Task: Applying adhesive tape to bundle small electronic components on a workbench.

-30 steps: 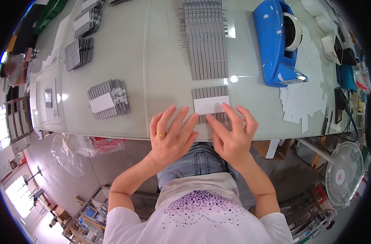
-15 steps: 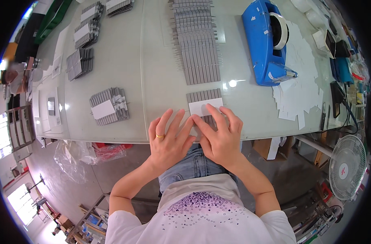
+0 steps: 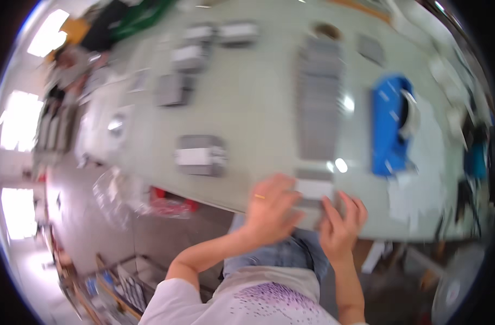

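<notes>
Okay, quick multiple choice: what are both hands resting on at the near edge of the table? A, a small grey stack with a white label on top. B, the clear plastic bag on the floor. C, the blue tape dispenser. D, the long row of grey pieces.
A: the left hand and right hand both lie on the small grey stack with a white label, apart from the blue tape dispenser.

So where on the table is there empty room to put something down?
The widest bare patch of table lies between the grey banded bundle and the long grey row. The near edge left of the left hand is bare too. It is crowded around the blue dispenser, the white sheets and both hands.
</notes>
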{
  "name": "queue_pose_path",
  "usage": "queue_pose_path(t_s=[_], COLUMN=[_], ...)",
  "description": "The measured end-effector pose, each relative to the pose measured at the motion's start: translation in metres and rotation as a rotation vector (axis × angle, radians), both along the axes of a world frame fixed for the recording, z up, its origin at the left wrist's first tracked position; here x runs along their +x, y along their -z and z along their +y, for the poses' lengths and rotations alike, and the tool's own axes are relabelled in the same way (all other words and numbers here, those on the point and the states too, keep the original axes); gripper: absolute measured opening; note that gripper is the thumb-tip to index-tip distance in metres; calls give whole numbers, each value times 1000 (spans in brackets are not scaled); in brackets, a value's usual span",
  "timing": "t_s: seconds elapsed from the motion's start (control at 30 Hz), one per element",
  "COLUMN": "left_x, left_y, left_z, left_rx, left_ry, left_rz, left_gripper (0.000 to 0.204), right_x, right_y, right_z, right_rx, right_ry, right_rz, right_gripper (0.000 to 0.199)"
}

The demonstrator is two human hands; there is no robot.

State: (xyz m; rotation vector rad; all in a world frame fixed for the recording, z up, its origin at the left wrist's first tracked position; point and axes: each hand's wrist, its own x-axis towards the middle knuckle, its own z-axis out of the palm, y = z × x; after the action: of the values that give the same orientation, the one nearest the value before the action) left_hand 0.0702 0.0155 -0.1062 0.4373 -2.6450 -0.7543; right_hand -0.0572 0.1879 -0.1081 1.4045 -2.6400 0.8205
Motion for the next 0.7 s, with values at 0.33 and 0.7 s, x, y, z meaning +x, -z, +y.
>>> queue_pose_path(t_s=[0.33,0.7], left_x=[8,99], left_y=[29,2], left_z=[17,-65], left_rx=[-161,-785], left_ry=[263,-65], left_rz=[64,99], left_gripper=[69,43], right_x=[-8,-9], right_y=[14,4], right_z=[19,15], right_rx=[-187,-226], right_ry=[-18,35], right_rz=[-46,-75], right_gripper=[41,37])
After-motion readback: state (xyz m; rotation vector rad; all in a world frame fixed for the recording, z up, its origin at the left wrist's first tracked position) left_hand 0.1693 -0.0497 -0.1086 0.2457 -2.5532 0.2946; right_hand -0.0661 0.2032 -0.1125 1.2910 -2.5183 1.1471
